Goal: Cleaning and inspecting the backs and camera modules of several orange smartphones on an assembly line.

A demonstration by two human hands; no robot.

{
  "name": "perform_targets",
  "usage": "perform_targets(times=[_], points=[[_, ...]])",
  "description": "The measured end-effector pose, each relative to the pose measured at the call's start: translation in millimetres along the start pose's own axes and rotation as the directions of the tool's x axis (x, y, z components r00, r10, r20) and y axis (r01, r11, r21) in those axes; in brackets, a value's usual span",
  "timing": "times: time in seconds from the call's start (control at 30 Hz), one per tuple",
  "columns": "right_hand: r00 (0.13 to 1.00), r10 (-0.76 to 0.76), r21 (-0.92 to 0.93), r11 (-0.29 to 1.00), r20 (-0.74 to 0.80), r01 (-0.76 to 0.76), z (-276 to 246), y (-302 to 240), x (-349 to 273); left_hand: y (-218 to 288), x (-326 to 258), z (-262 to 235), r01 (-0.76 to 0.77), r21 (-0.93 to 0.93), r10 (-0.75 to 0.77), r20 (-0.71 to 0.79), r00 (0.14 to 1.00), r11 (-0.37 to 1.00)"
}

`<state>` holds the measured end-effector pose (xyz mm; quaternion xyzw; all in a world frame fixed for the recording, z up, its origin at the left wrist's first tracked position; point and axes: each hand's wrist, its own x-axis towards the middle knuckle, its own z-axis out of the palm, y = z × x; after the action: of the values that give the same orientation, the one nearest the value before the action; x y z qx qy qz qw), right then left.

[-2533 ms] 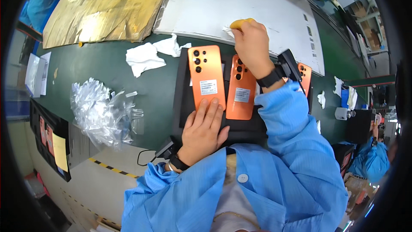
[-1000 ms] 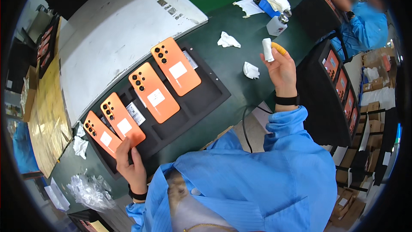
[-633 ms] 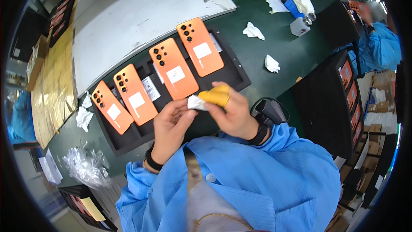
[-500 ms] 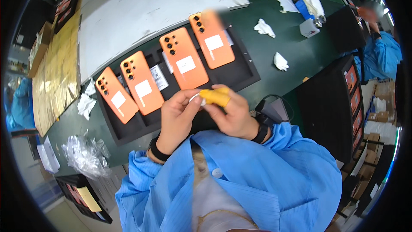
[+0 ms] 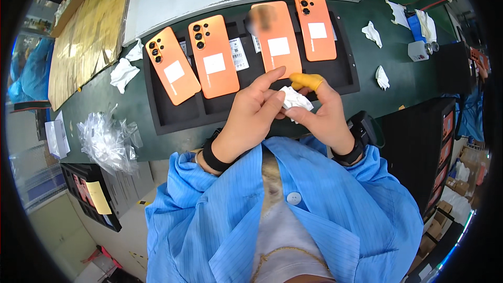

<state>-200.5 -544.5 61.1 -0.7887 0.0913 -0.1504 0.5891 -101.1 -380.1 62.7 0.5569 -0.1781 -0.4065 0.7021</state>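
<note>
Left hand (image 5: 250, 112) and right hand (image 5: 329, 118) fingers grip a crumpled white cloth wipe (image 5: 297, 100) between them. Flat orange phone (image 5: 277, 39) on black rectangular tray (image 5: 339, 81) sits just beyond the fingers; a careless forward reach could nudge it askew.

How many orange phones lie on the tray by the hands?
4, in a row, left to right: the leftmost phone, second phone, third phone and rightmost phone. None seems hidden.

Clock centre: left hand (image 5: 254, 110), right hand (image 5: 324, 117).
Twelve: orange phones (image 5: 279, 32) in black tray (image 5: 181, 118), blocking low passage.
Two: lane over green tabletop (image 5: 364, 62) between two crumpled cloths (image 5: 382, 77).
Toward four: black case (image 5: 416, 139), walling the side.
Toward nine: heap of clear plastic (image 5: 107, 140).
</note>
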Motion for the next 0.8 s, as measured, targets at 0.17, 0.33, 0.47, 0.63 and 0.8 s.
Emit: perform_targets(times=[0.17,0.33,0.47,0.63,0.8], points=[[0.965,0.246,0.175,0.950,0.093,-0.259,3.1,-1.9,-1.6,4.1,-3.5,-1.0,-0.010,0.146,0.002,0.060,0.998,0.989],[0.928,0.343,0.485,0.792,0.148,-0.370,-3.5,9.0,-3.7,2.8,-6.6,2.4,-0.021,0.038,0.018,0.096,0.995,0.999],[0.909,0.372,0.609,0.682,0.188,-0.405,-8.1,13.7,-3.0,5.7,-5.3,4.8,-0.015,-0.001,0.015,0.093,0.996,1.000],[0.914,0.353,0.472,0.782,0.202,-0.406,-5.2,-7.8,-5.2,3.6,-4.0,6.4,0.003,0.117,-0.014,0.089,0.996,0.993],[0.953,0.295,0.462,0.838,0.068,-0.292,4.8,1.3,-11.7,-5.1,-6.6,3.4,-0.066,0.139,0.062,0.029,0.998,0.988]])
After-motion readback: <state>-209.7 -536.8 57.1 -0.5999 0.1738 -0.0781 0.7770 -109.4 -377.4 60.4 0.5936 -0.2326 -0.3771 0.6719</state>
